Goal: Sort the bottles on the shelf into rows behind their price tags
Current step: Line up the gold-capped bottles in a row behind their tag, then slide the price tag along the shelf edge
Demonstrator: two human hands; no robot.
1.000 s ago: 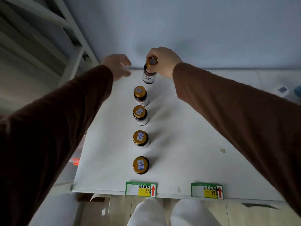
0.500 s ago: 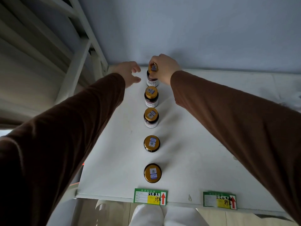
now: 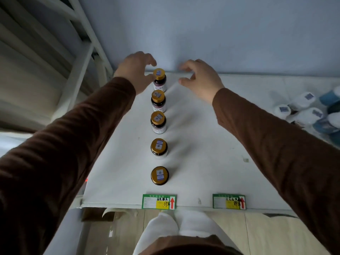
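Plain pale blue wall [image 3: 202, 30] at the back, white metal rack frame [image 3: 81, 57] off to the left, and light wood-look floor [image 3: 266, 234] down below.

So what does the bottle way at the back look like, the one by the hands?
The back bottle is small and dark, like brown glass, with a gold cap that has a little barcode sticker on top and a pale label around its body. It stands upright at the far end of the row of five, near the wall, on the white shelf. The left hand is touching its cap side; the right hand is open and apart.
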